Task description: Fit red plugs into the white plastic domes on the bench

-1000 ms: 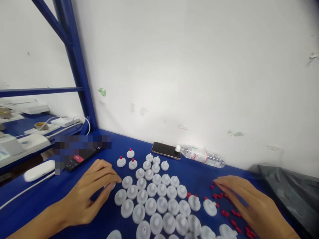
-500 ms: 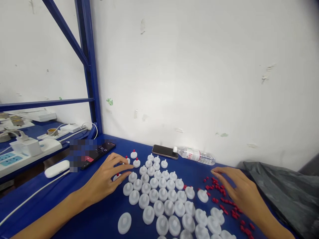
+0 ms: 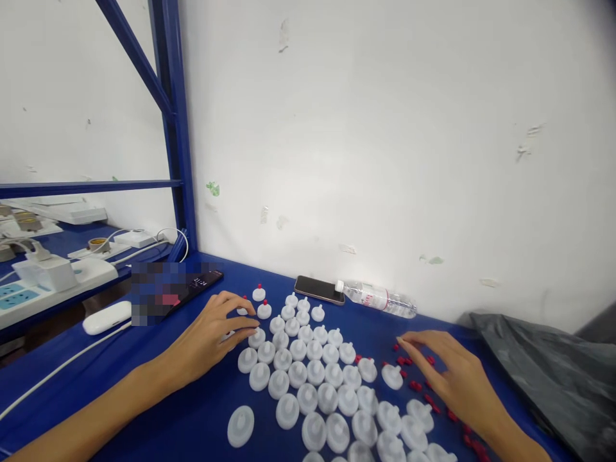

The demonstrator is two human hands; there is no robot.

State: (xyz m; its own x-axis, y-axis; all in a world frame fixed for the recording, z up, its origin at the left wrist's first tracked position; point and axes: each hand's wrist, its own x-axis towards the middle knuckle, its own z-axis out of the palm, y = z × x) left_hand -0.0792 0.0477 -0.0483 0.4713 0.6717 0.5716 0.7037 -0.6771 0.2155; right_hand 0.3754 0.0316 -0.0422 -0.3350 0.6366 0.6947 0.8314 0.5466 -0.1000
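Note:
My left hand (image 3: pixel 212 335) reaches over the left edge of a group of white round plastic pieces with spouts (image 3: pixel 315 372). Its fingers are bent and apart, with the tips beside a white piece (image 3: pixel 257 337). A few white pieces with red caps on their spouts (image 3: pixel 264 310) stand just beyond those fingers. On the right, my right hand (image 3: pixel 445 366) has thumb and forefinger closed together at a small red cap, mostly covered by the fingertips. Loose red caps (image 3: pixel 415 385) lie under and around this hand.
A dark phone (image 3: pixel 319 289) and a clear water bottle (image 3: pixel 380 299) lie near the wall. Grey plastic sheeting (image 3: pixel 534 378) covers the right side. At left are another phone (image 3: pixel 205 280), a white device with a cable (image 3: pixel 106 317), a power strip (image 3: pixel 96 274) and a blue frame post (image 3: pixel 180 128).
My right hand has shifted slightly left and down, its fingertips now on a red cap at the edge of the pile. My left hand has barely moved; the view has tilted slightly.

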